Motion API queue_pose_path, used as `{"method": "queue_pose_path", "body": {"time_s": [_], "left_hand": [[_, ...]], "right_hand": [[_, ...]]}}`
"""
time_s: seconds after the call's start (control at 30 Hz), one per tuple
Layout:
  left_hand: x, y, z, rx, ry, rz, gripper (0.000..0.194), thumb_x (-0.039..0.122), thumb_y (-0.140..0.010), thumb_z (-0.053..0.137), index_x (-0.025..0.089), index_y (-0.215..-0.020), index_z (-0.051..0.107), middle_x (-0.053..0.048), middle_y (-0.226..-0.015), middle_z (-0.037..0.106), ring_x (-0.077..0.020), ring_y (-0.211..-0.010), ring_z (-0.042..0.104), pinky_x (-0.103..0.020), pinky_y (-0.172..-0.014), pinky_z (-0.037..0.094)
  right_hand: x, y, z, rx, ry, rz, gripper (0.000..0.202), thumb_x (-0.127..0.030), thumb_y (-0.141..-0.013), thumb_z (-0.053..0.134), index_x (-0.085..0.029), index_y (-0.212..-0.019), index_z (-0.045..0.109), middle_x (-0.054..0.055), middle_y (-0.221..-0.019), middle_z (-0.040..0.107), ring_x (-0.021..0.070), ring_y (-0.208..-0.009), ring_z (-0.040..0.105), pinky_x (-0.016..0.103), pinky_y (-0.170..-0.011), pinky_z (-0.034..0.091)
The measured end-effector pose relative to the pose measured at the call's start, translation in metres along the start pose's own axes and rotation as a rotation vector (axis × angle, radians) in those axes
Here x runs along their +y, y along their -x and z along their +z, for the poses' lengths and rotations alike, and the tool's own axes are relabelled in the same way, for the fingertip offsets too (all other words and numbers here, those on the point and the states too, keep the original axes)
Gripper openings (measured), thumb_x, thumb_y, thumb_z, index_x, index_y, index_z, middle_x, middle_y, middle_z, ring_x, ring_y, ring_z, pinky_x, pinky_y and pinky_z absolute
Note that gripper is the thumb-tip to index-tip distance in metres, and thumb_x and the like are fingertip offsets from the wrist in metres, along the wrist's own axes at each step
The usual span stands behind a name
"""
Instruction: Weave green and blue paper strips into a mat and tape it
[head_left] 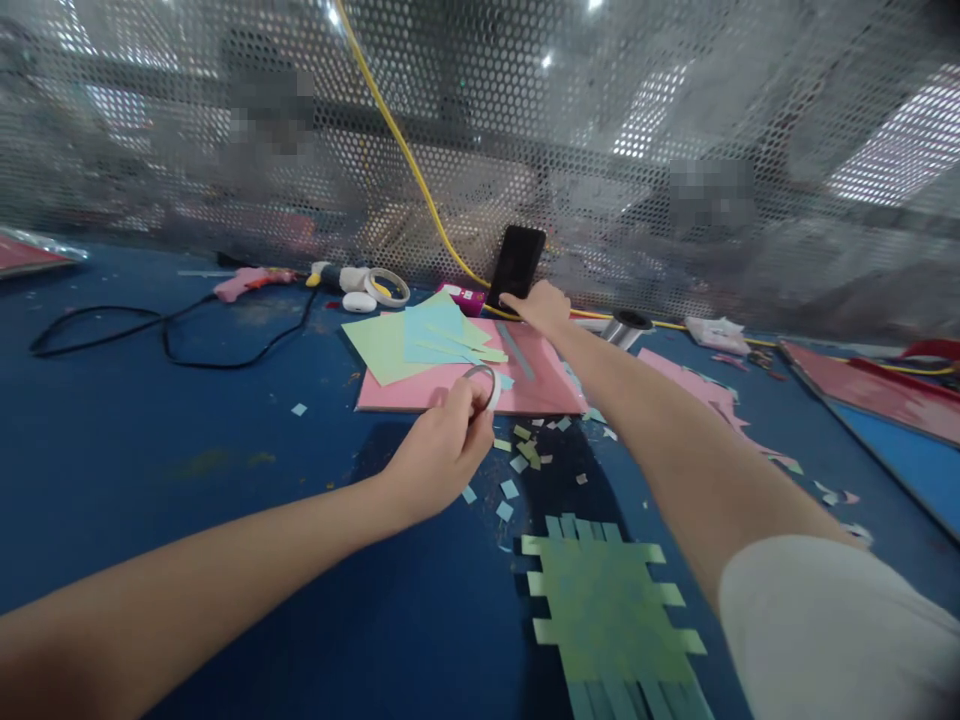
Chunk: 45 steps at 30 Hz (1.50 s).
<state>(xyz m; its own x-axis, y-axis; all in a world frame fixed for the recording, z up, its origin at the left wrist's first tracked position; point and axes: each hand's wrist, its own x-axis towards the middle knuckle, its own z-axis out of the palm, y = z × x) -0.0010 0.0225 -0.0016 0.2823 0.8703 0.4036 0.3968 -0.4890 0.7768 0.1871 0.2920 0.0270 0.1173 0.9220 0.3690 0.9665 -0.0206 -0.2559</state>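
Note:
My left hand (448, 440) is closed around a narrow white roll of tape (491, 388), held over the front edge of a pink board (405, 396). My right hand (546, 308) reaches to the back of the table, its thumb stretched out against the lower part of a black phone (519, 258). The phone leans tilted near the mesh; the hand's other fingers are partly hidden. On the board lie sheets of green paper (375, 350) and blue paper (429, 325), with loose strips on top. A woven green and blue paper mat (604, 605) lies nearest me.
Paper scraps (510, 489) scatter the blue table (247, 530). A pink glue gun (247, 283) with a black cord lies back left, beside another tape roll (388, 288). A metal cup (626, 328) stands behind my right arm. Perforated metal mesh (480, 150) borders the back.

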Motion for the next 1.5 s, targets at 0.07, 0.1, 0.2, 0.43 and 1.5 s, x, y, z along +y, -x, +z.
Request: {"method": "queue_pose_path", "body": {"time_s": [0.07, 0.1, 0.2, 0.43, 1.5], "left_hand": [[-0.001, 0.0, 0.0, 0.028, -0.01, -0.005, 0.008, 0.023, -0.104, 0.036, 0.025, -0.096, 0.035, 0.007, -0.069, 0.045, -0.0129, -0.055, 0.039, -0.027, -0.057, 0.032], [-0.001, 0.0, 0.0, 0.041, -0.014, -0.006, 0.008, 0.023, -0.103, 0.037, 0.025, -0.096, 0.036, 0.007, -0.07, 0.043, -0.013, -0.055, 0.038, -0.027, -0.056, 0.031], [-0.002, 0.0, 0.0, 0.053, -0.021, -0.002, 0.005, 0.021, -0.104, 0.036, 0.023, -0.1, 0.037, 0.005, -0.073, 0.051, -0.0129, -0.055, 0.041, -0.027, -0.056, 0.032], [-0.006, -0.003, 0.0, 0.015, -0.108, 0.08, 0.02, 0.018, -0.104, 0.037, 0.018, -0.122, 0.046, -0.005, -0.091, 0.071, -0.0168, -0.067, 0.062, -0.028, -0.064, 0.042], [0.032, 0.033, 0.021, -0.138, -0.129, 0.142, 0.006, 0.026, -0.104, 0.04, 0.024, -0.109, 0.043, -0.002, -0.083, 0.072, -0.0205, -0.073, 0.074, -0.028, -0.063, 0.049]], "right_hand": [[0.0, 0.01, -0.014, 0.031, -0.061, -0.038, 0.04, -0.039, -0.1, 0.066, -0.018, -0.134, 0.062, 0.011, -0.134, 0.065, 0.0257, -0.114, 0.067, 0.048, -0.095, 0.059], [0.0, 0.018, -0.022, 0.043, -0.097, -0.078, 0.04, -0.04, -0.1, 0.066, -0.018, -0.133, 0.062, 0.011, -0.134, 0.065, 0.0256, -0.113, 0.067, 0.049, -0.095, 0.059], [0.002, 0.056, -0.051, 0.033, -0.227, -0.275, 0.03, -0.026, -0.107, 0.045, -0.013, -0.113, 0.071, 0.012, -0.11, 0.075, 0.0242, -0.107, 0.069, 0.044, -0.1, 0.053], [0.015, 0.183, -0.112, -0.151, -0.484, -0.855, 0.035, -0.035, -0.098, 0.06, -0.031, -0.131, 0.071, 0.005, -0.131, 0.075, 0.0268, -0.123, 0.067, 0.048, -0.107, 0.052], [0.043, 0.267, -0.13, 0.162, -0.663, -0.849, 0.018, -0.023, -0.091, 0.075, -0.04, -0.098, 0.079, -0.002, -0.092, 0.082, 0.0281, -0.1, 0.073, 0.052, -0.09, 0.062]]}}
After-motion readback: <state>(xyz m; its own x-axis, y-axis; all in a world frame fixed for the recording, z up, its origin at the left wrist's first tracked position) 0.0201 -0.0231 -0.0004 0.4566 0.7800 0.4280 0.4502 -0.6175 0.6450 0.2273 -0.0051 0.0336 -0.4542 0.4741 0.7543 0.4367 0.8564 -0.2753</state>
